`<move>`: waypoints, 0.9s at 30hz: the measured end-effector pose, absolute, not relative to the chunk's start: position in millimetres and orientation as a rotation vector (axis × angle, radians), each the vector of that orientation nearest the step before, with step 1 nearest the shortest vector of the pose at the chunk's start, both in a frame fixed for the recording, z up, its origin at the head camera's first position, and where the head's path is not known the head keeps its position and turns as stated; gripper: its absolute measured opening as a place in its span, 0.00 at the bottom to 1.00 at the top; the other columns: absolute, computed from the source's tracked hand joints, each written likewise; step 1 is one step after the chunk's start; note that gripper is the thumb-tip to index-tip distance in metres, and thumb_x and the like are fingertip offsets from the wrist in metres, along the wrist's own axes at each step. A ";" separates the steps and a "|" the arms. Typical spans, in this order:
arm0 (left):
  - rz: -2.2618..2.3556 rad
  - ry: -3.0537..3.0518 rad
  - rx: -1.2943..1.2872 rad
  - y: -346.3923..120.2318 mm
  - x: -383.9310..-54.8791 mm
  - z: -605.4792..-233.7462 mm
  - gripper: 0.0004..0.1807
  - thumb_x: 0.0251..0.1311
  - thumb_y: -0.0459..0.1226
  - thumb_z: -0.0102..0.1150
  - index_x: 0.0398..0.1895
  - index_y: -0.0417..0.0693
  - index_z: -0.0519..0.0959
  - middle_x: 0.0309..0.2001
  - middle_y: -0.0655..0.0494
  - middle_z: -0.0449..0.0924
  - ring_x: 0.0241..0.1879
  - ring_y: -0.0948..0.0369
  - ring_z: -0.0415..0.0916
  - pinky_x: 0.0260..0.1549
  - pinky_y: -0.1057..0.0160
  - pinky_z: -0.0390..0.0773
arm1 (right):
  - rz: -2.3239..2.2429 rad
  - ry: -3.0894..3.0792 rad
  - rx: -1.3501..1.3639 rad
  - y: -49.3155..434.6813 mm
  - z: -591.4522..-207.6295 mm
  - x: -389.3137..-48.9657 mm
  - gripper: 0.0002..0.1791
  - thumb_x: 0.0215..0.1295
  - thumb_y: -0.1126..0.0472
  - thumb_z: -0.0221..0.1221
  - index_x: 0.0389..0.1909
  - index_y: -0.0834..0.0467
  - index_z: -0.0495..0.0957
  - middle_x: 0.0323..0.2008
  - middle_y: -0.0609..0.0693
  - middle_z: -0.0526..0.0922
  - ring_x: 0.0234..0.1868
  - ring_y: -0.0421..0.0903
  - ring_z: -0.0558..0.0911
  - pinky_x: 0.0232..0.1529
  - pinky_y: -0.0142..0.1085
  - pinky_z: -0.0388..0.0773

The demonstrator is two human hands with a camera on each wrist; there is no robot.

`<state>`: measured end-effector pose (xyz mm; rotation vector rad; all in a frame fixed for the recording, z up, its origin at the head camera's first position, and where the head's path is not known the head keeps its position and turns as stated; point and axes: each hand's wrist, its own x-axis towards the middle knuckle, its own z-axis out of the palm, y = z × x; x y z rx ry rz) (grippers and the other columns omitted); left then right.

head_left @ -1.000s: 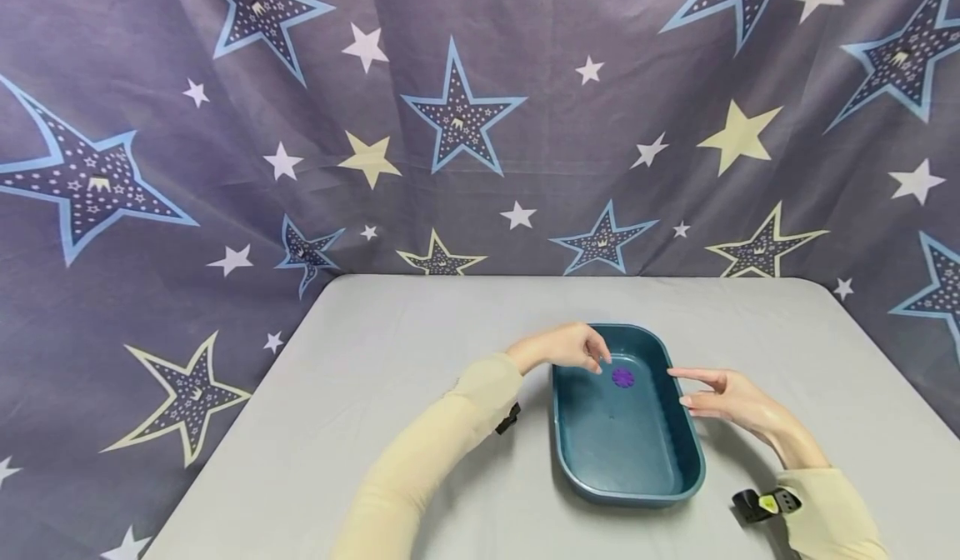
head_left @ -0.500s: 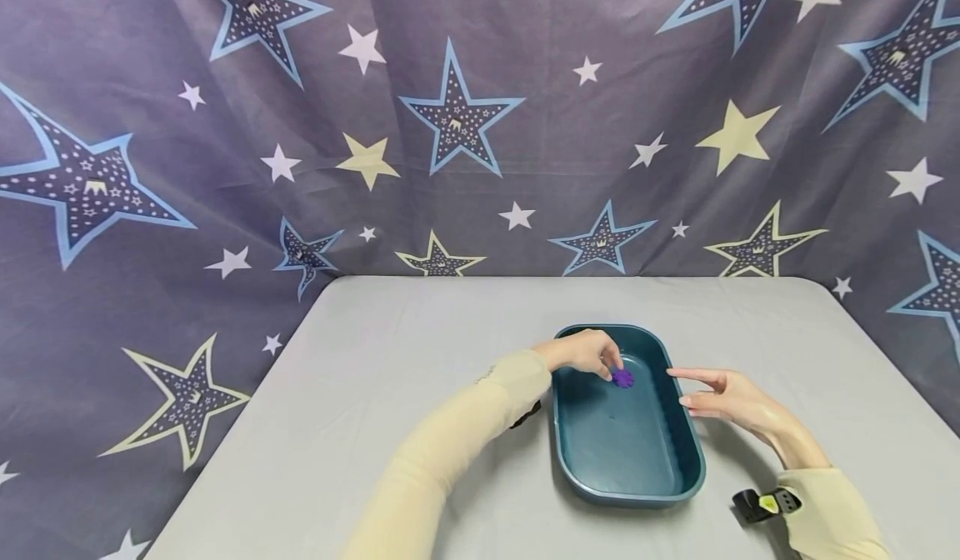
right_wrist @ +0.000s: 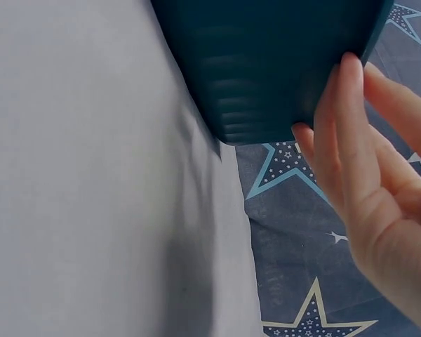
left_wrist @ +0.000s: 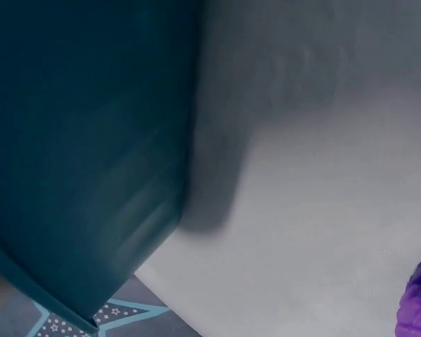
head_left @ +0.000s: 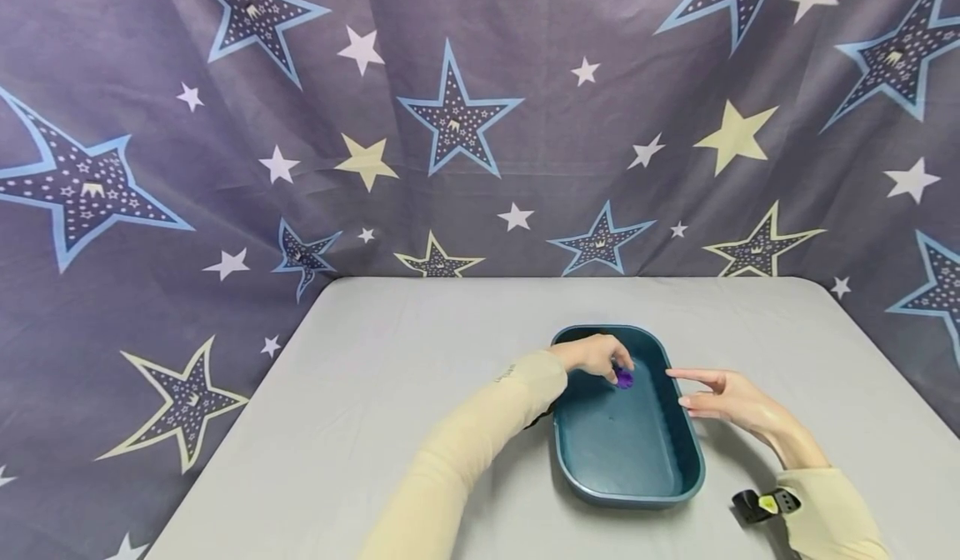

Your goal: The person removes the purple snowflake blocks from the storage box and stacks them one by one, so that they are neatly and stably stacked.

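A dark teal plastic bin (head_left: 628, 497) stands on the table. My left hand (head_left: 598, 355) reaches over its left rim, thumb and fingers curled and pinching a small purple scalloped disc (head_left: 624, 378) at the bin's floor. The hand partly covers that disc. Against the bin's right side, my right hand (head_left: 738, 402) rests its fingertips, the fingers fairly straight. The right wrist view shows those fingers (right_wrist: 347, 105) touching the bin's outer wall (right_wrist: 266, 70) close to the rim.
A grey cloth covers the table (head_left: 420, 360); a star-patterned curtain (head_left: 495, 127) hangs behind it. In the left wrist view, a purple ridged thing (left_wrist: 417, 309) is cut off at the lower right edge, outside the bin wall (left_wrist: 91, 140).
My left hand has moved right and down into the bin, and its thumb and fingers have come around the purple disc. The right hand and the bin have stayed put.
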<state>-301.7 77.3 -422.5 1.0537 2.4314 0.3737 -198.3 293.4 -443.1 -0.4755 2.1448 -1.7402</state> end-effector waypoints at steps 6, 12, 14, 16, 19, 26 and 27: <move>0.351 2.406 1.053 82.7 -321.1 -446.1 0.19 0.45 0.34 0.65 0.43 0.59 0.79 0.43 0.63 0.76 0.45 0.70 0.70 0.42 0.76 0.68 | -1.736 2.144 -0.469 292.0 -442.6 -198.4 0.26 0.58 0.67 0.55 0.57 0.70 0.62 0.40 0.56 0.80 0.38 0.37 0.79 0.39 0.32 0.76; 0.308 2.457 1.091 105.5 -376.9 -533.5 0.25 0.41 0.35 0.69 0.47 0.61 0.77 0.44 0.65 0.74 0.45 0.69 0.69 0.41 0.74 0.68 | -1.743 2.125 -0.476 291.9 -442.1 -198.5 0.26 0.59 0.67 0.54 0.58 0.70 0.62 0.39 0.55 0.81 0.40 0.38 0.79 0.40 0.32 0.76; 0.286 2.506 1.159 113.9 -397.0 -568.4 0.26 0.38 0.35 0.70 0.46 0.59 0.78 0.41 0.64 0.73 0.41 0.68 0.69 0.39 0.73 0.68 | -1.748 2.118 -0.476 292.3 -442.1 -198.5 0.25 0.59 0.67 0.54 0.58 0.69 0.63 0.40 0.54 0.81 0.40 0.38 0.79 0.40 0.32 0.76; 0.245 2.532 1.158 118.8 -403.4 -582.0 0.26 0.38 0.36 0.70 0.46 0.60 0.78 0.40 0.64 0.71 0.41 0.69 0.68 0.40 0.74 0.67 | -1.758 2.107 -0.477 292.7 -442.3 -198.4 0.25 0.59 0.67 0.54 0.58 0.68 0.63 0.40 0.53 0.81 0.40 0.38 0.79 0.40 0.32 0.76; 0.265 2.556 1.170 115.8 -395.3 -574.0 0.23 0.37 0.38 0.71 0.43 0.62 0.79 0.38 0.64 0.69 0.38 0.70 0.67 0.38 0.75 0.67 | -1.768 2.090 -0.485 293.6 -442.9 -198.6 0.24 0.59 0.68 0.54 0.58 0.66 0.64 0.39 0.52 0.82 0.40 0.38 0.79 0.40 0.32 0.76; 0.275 2.544 1.003 96.1 -324.6 -474.9 0.18 0.41 0.37 0.69 0.39 0.58 0.79 0.40 0.61 0.70 0.42 0.67 0.66 0.39 0.75 0.67 | -1.781 2.073 -0.492 294.6 -443.9 -198.7 0.24 0.59 0.68 0.53 0.58 0.65 0.65 0.37 0.52 0.82 0.39 0.37 0.79 0.41 0.32 0.76; 0.236 2.567 0.951 95.4 -315.8 -463.8 0.17 0.43 0.36 0.67 0.40 0.56 0.78 0.43 0.59 0.70 0.45 0.65 0.66 0.42 0.73 0.68 | -1.779 2.076 -0.491 294.8 -443.9 -198.6 0.24 0.59 0.68 0.53 0.58 0.65 0.65 0.38 0.52 0.82 0.40 0.37 0.79 0.41 0.32 0.76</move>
